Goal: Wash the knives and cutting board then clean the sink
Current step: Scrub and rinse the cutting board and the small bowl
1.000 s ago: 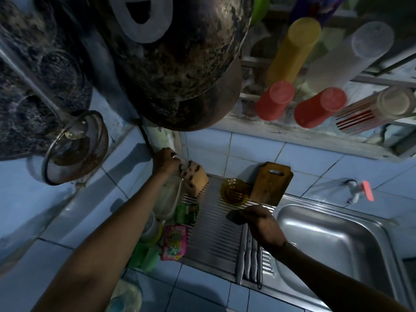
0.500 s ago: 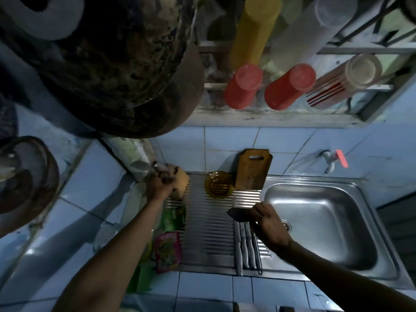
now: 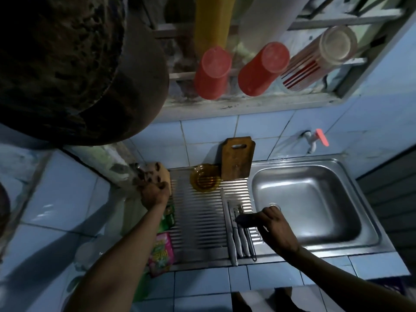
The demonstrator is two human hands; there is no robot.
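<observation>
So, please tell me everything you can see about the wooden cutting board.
The cutting board looks like brown wood, a rectangle with rounded top corners and a slot-shaped handle hole near its top edge. Its surface is darker and worn in places. It stands upright, leaning against the blue wall tiles, with its lower edge on the ribbed steel drainboard beside the sink basin. An amber glass bowl sits just left of it, close or touching. Neither hand touches it.
</observation>
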